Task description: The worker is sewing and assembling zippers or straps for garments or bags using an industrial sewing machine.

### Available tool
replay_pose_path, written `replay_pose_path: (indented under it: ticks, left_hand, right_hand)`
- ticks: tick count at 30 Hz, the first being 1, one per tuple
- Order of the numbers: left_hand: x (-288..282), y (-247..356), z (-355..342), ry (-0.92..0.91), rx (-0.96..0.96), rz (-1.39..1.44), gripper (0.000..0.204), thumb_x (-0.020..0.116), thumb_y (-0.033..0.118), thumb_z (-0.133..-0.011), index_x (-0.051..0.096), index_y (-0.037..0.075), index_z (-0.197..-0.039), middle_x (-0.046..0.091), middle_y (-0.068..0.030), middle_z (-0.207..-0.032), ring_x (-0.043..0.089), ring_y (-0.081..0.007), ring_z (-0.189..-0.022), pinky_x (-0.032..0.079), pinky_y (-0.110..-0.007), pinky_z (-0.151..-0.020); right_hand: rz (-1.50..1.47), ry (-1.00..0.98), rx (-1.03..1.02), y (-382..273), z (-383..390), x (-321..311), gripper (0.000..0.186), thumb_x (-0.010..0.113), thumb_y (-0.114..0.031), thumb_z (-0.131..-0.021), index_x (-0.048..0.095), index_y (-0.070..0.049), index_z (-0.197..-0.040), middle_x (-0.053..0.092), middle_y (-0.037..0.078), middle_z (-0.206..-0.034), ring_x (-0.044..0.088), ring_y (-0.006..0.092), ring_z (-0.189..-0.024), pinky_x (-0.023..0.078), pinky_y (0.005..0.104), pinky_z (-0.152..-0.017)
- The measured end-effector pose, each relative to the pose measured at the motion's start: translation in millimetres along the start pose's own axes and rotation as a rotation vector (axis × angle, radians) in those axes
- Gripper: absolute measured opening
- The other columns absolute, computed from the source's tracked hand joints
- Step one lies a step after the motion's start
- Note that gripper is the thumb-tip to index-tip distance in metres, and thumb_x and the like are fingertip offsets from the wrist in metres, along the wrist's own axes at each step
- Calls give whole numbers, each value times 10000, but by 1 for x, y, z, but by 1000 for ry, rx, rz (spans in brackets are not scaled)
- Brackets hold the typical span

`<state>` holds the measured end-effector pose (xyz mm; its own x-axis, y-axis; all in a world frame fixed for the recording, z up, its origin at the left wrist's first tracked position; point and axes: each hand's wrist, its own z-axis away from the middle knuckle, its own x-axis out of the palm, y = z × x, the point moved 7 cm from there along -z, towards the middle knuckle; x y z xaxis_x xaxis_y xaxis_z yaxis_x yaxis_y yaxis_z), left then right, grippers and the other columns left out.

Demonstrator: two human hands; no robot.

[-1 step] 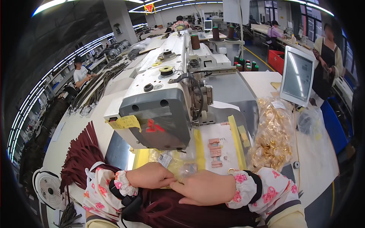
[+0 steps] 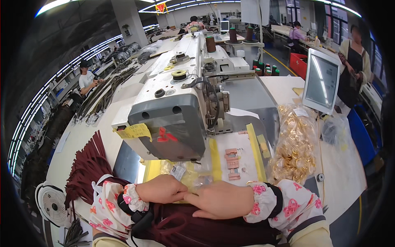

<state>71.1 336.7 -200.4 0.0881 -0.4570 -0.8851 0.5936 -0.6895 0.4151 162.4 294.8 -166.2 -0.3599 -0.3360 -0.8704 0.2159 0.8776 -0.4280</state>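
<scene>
My left hand (image 2: 160, 189) and my right hand (image 2: 220, 199) meet below the head of a white-and-gray sewing machine (image 2: 164, 125), their curled fingertips pinched close together. What they hold is hidden. A clear bag with a label (image 2: 175, 171) and yellow tape (image 2: 213, 150) lie just beyond them on the work plate, beside a pink layered piece (image 2: 232, 162) on white card. Dark maroon strips (image 2: 173, 230) drape below my hands, and a fanned bundle of similar strips (image 2: 86, 164) lies at the left.
A bag of gold rings (image 2: 294, 144) and a tilted screen (image 2: 321, 82) are on the right. A small white fan (image 2: 51, 206) sits at lower left. Thread cones (image 2: 261, 70) stand behind. Co-workers (image 2: 88, 80) work at left, at the back and at right (image 2: 352, 74).
The view has shifted very slightly, and my right hand sits a touch higher. Otherwise the hands and objects look the same.
</scene>
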Motion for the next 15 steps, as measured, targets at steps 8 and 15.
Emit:
replay_pose_path:
  ticks: [8, 15]
  left_hand:
    - [-1, -2, -2, -1, -27, -21, 191, 523, 210, -785, 601, 55, -703, 554, -162, -591, 547, -342, -560, 433, -414, -544]
    - [-1, -3, -2, 15, -37, -7, 213, 525, 206, -790, 594, 47, -665, 544, -157, -580, 539, -336, -547, 431, -402, -533]
  right_hand:
    - [-89, -45, 60, 28, -3, 13, 377, 567, -287, -810, 446, 8, -1012, 503, 193, -931, 547, 346, -788, 439, 415, -671]
    - [23, 111, 35, 29, -2, 9, 348, 581, -253, -800, 487, 34, -972, 444, 185, -1073, 548, 352, -833, 454, 395, -732]
